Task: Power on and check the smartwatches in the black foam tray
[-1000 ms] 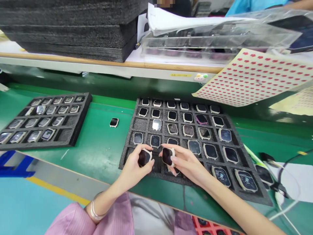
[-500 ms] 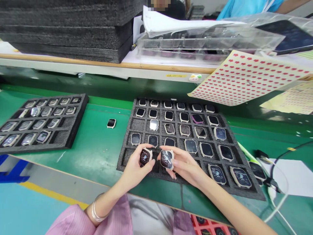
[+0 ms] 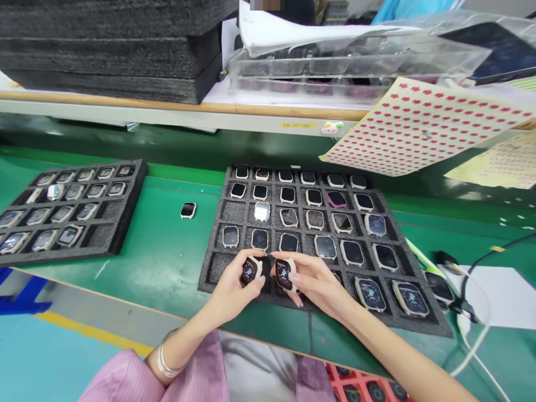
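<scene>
My left hand [image 3: 235, 285] is closed on a smartwatch body [image 3: 250, 271] with a pale case, no strap and a lit dark screen. Beside it, my right hand [image 3: 316, 279] grips a second smartwatch body [image 3: 283, 273], its screen also lit with a small bluish figure. Both watches are held a little apart above the near edge of a black foam tray [image 3: 216, 267]. Rows of similar watches sit in the tray's compartments, one with a purple case [image 3: 336, 199]. My hands cover part of the nearest row.
Left on the green bench, another foam tray [image 3: 133, 206] holds more watches. A single watch [image 3: 188, 210] lies between the trays. Stacked black foam [image 3: 104, 61] and clear plastic trays [image 3: 355, 67] stand on the shelf. A sticker sheet [image 3: 422, 125] hangs down; cables [image 3: 477, 340] lie at right.
The right-hand watch has turned slightly, so glare has left its screen and its display shows more clearly. The left-hand watch is tilted a little differently. Both hands keep hold; the view has shifted slightly.
</scene>
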{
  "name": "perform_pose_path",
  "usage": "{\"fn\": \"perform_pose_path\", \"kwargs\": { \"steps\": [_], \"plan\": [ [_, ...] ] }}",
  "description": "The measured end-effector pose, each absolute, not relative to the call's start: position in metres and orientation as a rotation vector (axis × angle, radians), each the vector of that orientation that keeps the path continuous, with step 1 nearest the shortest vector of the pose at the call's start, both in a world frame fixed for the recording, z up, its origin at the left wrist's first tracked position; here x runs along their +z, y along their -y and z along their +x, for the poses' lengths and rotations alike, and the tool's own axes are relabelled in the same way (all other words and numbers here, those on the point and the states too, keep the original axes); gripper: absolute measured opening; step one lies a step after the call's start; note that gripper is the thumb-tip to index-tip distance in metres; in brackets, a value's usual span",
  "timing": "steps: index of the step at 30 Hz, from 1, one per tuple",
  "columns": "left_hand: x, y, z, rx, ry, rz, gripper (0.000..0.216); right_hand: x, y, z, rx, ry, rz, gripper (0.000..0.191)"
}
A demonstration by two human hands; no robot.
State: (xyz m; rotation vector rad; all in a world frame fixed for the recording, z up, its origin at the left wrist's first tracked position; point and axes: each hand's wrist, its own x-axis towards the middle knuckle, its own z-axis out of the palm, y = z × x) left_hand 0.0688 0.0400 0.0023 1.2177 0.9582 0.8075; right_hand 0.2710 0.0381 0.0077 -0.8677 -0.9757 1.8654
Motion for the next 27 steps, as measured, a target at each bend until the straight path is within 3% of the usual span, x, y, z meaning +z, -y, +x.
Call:
{"fn": "perform_pose_path", "kwargs": {
  "steps": [27],
  "plan": [
    [-0.0012, -0.0377, 0.0733, 0.867, -0.97, 1.241, 0.037, 0.0101, -0.0368, 0.2708, 1.827, 0.934, -0.884, 0.041]
  ]
}}
